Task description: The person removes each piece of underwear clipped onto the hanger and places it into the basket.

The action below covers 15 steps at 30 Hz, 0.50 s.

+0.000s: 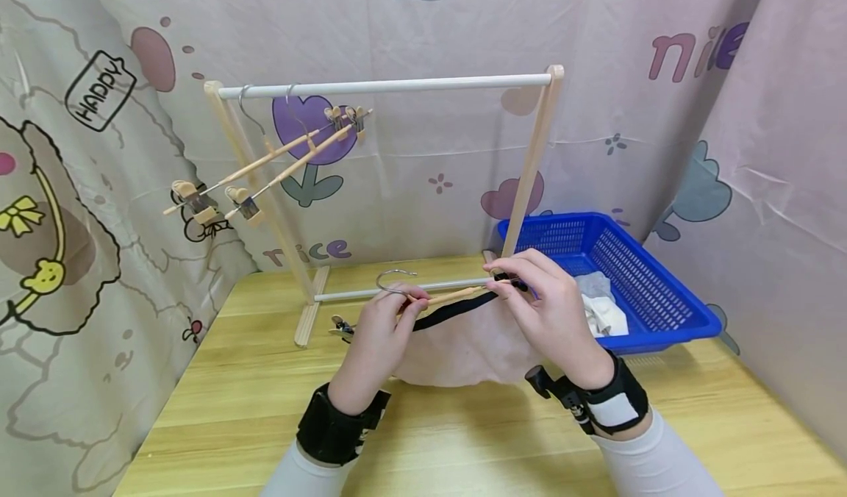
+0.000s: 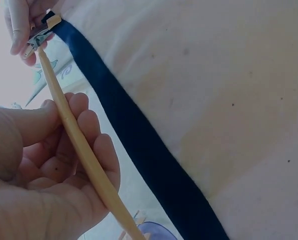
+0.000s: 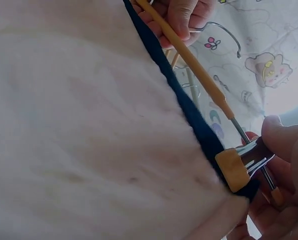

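Note:
My left hand (image 1: 387, 313) grips the wooden bar of a clip hanger (image 1: 450, 295) near its metal hook (image 1: 395, 279); the left wrist view shows fingers curled round the hanger bar (image 2: 84, 150). My right hand (image 1: 529, 280) pinches the hanger's right end at the clip (image 3: 233, 169), which bites the dark waistband (image 3: 189, 107) of a pale pink garment (image 1: 463, 346). The pale pink garment (image 2: 214, 80) hangs from the bar down to the table. The hanger's left clip (image 1: 340, 327) hangs loose.
A wooden rack (image 1: 384, 85) with a white rail stands behind the hands; two more clip hangers (image 1: 265, 166) hang on its left side. At the right sits a blue basket (image 1: 651, 291) holding white cloth (image 1: 605, 309). Printed curtains surround the wooden table (image 1: 265, 409).

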Motion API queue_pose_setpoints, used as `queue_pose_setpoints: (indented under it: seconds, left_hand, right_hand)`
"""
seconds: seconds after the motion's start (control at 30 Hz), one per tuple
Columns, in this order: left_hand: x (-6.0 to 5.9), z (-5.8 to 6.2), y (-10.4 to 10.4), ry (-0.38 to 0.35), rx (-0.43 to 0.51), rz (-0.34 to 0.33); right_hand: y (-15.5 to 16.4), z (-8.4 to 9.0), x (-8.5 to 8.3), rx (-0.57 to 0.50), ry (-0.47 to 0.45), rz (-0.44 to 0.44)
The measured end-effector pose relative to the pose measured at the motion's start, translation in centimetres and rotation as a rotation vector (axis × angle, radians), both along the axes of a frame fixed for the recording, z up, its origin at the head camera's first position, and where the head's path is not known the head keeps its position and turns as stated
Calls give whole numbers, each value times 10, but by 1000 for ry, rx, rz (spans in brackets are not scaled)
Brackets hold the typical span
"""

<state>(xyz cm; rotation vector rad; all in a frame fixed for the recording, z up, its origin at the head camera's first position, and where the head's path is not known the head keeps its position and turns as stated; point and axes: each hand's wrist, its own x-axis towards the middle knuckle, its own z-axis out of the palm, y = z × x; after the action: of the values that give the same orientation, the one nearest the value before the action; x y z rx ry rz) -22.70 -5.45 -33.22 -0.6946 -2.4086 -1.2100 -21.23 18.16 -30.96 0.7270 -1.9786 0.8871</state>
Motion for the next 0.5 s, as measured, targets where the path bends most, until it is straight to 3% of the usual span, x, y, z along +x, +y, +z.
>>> queue_pose_setpoints:
  seconds: [0.3, 0.5]
  left_hand:
    - [0, -1, 2, -5, -6, 3]
    - [2, 0, 2, -59, -3, 14]
  right_hand:
    - [3, 1, 2, 23, -24, -26]
    - [3, 1, 2, 35, -48, -30]
